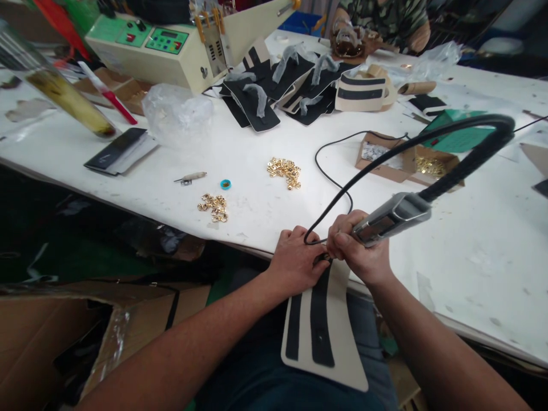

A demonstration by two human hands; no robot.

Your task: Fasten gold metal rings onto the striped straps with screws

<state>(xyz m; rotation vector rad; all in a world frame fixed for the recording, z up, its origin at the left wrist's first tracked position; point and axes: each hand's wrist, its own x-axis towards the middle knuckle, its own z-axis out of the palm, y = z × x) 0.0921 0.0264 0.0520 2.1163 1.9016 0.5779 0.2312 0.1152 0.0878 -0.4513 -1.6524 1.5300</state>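
My right hand (362, 254) is closed round a grey corded tool (391, 220) that looks like an electric screwdriver. It is tilted, and its tip is hidden behind my fingers. My left hand (297, 260) grips the upper end of a beige panel (342, 342) with black strips, close beside the right hand. A small dark piece shows between my left thumb and fingers; I cannot make it out. The panel lies across my lap, with its upper end at the table edge. Gold metal fittings lie in two piles, one on the left (214, 206) and one farther back (285, 171).
A thick black cable (475, 123) arches from the tool. Small boxes of fittings (387, 165) stand behind it. Black panels (252, 105) are heaped at the back, beside a cream machine (171, 63). Another person (385, 23) sits across the white table (483, 240).
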